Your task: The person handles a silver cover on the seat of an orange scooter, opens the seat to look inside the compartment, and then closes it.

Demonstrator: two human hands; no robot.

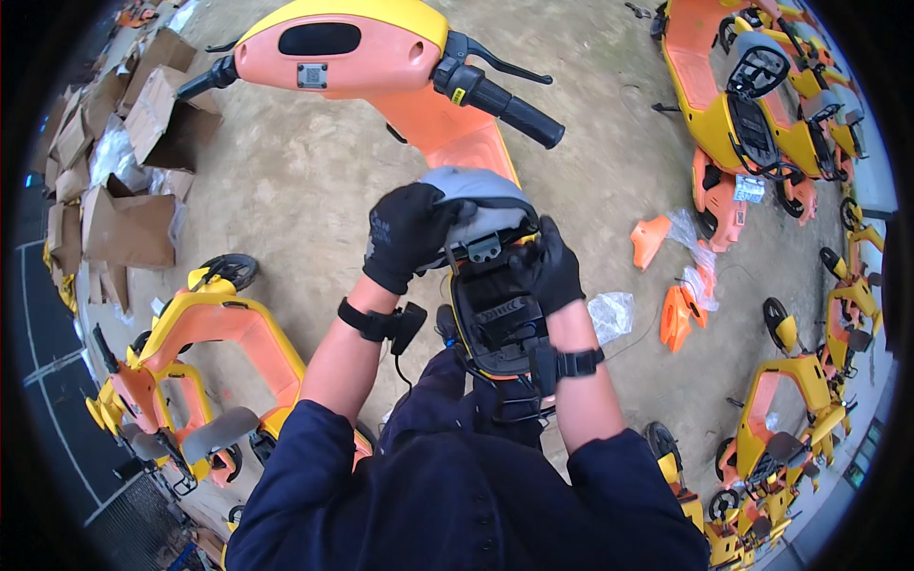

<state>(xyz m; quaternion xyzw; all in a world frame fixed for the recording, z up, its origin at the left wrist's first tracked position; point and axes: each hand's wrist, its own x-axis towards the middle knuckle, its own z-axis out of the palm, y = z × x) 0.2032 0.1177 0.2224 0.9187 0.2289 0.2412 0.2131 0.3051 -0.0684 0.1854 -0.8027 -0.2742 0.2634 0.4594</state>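
A yellow and orange electric scooter (462, 133) stands in front of me. Its grey seat (481, 202) is tipped up, with a metal hinge bracket (485, 248) showing at its lower edge. Wrapped around the seat's left side is my left hand (411, 233), in a black glove. My right hand (552, 270), gloved too, is at the seat's right edge by the hinge, its fingers curled; what they hold is hidden. Below both hands lies the uncovered black storage compartment (495, 328).
Torn cardboard boxes (129, 228) pile up at the left. Another scooter (214, 324) stands at the lower left, and several more line the right side. Orange plastic panels (678, 316) and a clear plastic bag (610, 316) lie on the concrete floor to the right.
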